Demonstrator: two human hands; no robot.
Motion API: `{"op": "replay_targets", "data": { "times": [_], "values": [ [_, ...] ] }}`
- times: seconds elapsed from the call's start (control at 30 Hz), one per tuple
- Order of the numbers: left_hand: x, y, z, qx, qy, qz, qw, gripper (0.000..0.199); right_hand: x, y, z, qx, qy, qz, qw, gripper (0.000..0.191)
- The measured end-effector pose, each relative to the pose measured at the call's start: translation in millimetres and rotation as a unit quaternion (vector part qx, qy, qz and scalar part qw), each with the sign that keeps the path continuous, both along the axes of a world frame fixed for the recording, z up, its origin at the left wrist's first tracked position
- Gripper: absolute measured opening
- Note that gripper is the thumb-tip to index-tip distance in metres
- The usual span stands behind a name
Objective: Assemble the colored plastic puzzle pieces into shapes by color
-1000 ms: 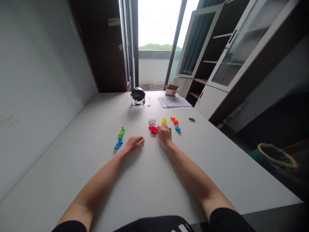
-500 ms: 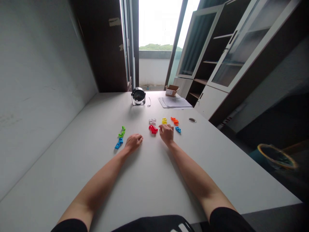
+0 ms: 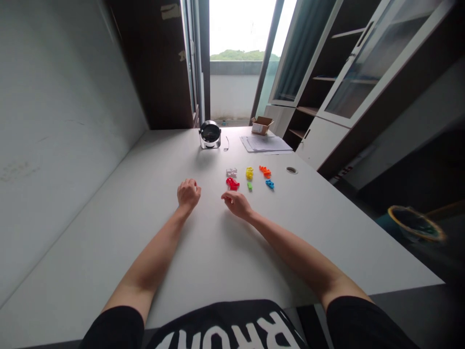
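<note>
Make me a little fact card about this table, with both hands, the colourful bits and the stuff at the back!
Table: white
Left hand: curled over the table; can't see if it holds anything
Right hand: just nearer the person than the red pieces, fingers bent; grip unclear
Nearer row, left to right: red pieces, green piece, blue piece
Farther row, left to right: white pieces, yellow pieces, orange pieces
Back: round black device, papers, open cardboard box
</note>
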State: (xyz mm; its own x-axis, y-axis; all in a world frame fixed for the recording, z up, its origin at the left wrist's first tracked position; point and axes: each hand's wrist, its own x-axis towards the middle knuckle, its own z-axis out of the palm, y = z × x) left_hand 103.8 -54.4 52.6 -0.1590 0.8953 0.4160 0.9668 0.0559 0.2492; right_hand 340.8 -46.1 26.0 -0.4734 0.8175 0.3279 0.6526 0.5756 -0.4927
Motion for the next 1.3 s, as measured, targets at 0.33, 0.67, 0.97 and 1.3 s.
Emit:
{"op": "replay_targets", "data": {
  "times": [0.33,0.67,0.97,1.3],
  "values": [
    [-13.1,-20.5,6.5,-0.054,0.077,-0.044,0.995,0.022,17.8,-9.6,-11.6,-0.060,0.038,-0.010,0.997,0.027],
    [-40.6,-5.4,-7.5,-0.084,-0.003,0.068,0.994,0.054,17.3,-4.1,-23.0,-0.039,0.098,0.031,0.994,0.024],
    [-38.9,47.5,-10.7,-0.136,0.019,0.020,0.990,0.033,20.9,-5.2,-21.1,-0.029,0.078,0.044,0.996,0.023],
    [26.9,21.7,-12.3,-0.001,-0.147,-0.240,0.960,0.032,20.6,-5.1,-18.1,-0.010,0.122,0.009,0.992,0.023]
  ]
}}
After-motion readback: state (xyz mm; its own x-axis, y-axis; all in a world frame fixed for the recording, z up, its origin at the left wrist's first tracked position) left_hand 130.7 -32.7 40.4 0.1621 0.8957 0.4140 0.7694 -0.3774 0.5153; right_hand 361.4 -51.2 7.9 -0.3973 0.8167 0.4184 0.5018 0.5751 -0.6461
